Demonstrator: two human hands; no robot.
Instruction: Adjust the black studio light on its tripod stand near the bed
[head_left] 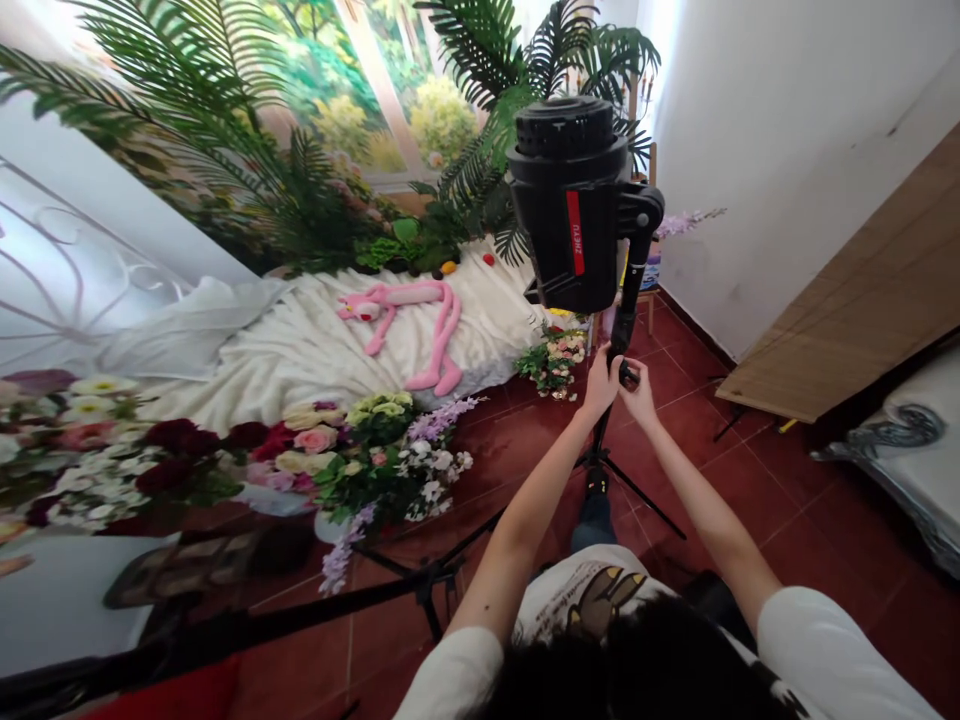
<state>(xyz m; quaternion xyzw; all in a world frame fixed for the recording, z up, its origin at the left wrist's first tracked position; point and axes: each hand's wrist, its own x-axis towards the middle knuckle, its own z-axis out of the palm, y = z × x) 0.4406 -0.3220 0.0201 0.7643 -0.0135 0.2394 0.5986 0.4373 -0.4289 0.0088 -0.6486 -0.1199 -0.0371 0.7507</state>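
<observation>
A black studio light (570, 210) with a red label is mounted on top of a black light stand (624, 325) in front of me. My left hand (602, 380) is wrapped round the stand's pole below the lamp. Beside it, my right hand (639, 388) has its fingers closed on a black knob (627, 374) on the pole's side. Both hands are close together. Lower down, the stand's legs spread over the floor near my foot.
A pink plush toy (405, 297) lies on a white fur-covered platform (300, 350) backed by palm plants. Artificial flowers (375, 450) stand at front left. Another black stand (427, 580) crosses the lower left. A wooden panel (840, 300) leans at right above the red tiled floor (720, 470).
</observation>
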